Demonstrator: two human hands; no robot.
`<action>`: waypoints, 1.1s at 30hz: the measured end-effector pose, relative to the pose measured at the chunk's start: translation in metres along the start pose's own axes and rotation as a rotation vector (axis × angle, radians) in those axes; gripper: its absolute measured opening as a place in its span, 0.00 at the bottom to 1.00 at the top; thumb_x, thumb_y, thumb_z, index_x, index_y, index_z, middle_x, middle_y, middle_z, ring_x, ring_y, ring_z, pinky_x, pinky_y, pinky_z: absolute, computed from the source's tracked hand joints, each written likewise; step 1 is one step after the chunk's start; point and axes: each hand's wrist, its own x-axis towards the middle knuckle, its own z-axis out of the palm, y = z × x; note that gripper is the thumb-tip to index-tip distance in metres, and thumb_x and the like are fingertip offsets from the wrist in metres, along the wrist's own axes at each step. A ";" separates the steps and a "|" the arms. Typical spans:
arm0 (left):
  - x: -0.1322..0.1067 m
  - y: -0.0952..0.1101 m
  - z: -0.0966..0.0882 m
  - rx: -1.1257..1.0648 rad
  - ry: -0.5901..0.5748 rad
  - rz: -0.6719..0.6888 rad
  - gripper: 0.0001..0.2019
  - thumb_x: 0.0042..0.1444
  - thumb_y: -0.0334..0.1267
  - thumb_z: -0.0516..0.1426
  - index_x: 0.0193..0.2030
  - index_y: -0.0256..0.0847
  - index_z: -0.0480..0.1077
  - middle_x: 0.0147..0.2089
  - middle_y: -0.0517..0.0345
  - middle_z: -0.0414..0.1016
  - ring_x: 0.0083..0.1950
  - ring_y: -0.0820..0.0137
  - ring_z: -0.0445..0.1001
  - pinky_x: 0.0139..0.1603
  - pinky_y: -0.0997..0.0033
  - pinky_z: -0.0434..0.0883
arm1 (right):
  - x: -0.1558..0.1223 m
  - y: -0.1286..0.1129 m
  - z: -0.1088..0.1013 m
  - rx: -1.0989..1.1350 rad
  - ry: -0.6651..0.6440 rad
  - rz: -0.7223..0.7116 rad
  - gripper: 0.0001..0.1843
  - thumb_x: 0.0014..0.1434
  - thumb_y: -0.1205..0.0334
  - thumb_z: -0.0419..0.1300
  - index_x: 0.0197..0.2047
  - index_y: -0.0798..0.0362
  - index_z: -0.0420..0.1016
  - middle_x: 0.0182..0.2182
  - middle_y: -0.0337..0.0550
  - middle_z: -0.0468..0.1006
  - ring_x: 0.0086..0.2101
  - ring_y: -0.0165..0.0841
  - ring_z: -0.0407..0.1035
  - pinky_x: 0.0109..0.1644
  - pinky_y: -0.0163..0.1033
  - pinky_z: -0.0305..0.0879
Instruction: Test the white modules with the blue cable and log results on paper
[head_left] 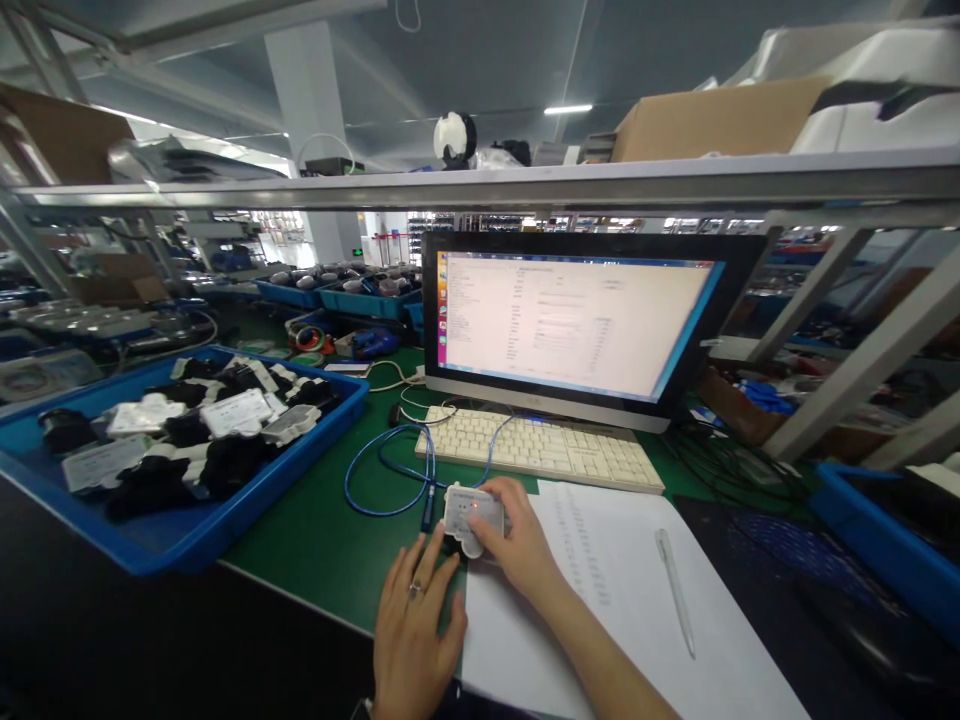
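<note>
A small white device (472, 513) with a red light sits on the green mat in front of the keyboard (538, 448). My right hand (517, 543) grips its right side, fingers curled round it. My left hand (415, 625) lies flat just below and to the left, fingers stretched toward a black part under the device; a ring is on one finger. A blue cable (395, 470) loops from the device's left side toward the keyboard.
A monitor (577, 325) stands behind the keyboard. A blue tray (180, 535) of black and white parts lies at left. White paper (622, 590) with a pen (675, 605) lies at right. More blue trays (360, 298) stand behind, and a shelf (525, 185) runs overhead.
</note>
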 end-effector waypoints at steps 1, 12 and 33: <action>0.000 0.001 -0.001 -0.001 -0.009 -0.005 0.16 0.57 0.31 0.50 0.51 0.43 0.68 0.62 0.53 0.64 0.61 0.59 0.63 0.57 0.54 0.64 | 0.000 0.000 0.000 -0.002 -0.001 0.003 0.11 0.55 0.60 0.57 0.43 0.51 0.67 0.43 0.45 0.66 0.45 0.38 0.64 0.50 0.42 0.62; -0.001 0.001 0.000 -0.008 -0.043 -0.013 0.16 0.58 0.30 0.49 0.50 0.44 0.69 0.63 0.54 0.62 0.62 0.58 0.62 0.56 0.50 0.67 | 0.001 -0.005 -0.001 -0.010 0.019 0.013 0.11 0.54 0.60 0.57 0.42 0.51 0.68 0.41 0.44 0.68 0.44 0.38 0.65 0.48 0.41 0.63; -0.001 0.001 -0.001 -0.022 -0.022 -0.024 0.15 0.58 0.30 0.49 0.49 0.45 0.70 0.62 0.55 0.64 0.61 0.59 0.63 0.56 0.52 0.67 | 0.000 0.001 0.001 -0.016 0.017 0.000 0.11 0.55 0.60 0.57 0.43 0.51 0.68 0.43 0.45 0.68 0.45 0.38 0.65 0.49 0.42 0.63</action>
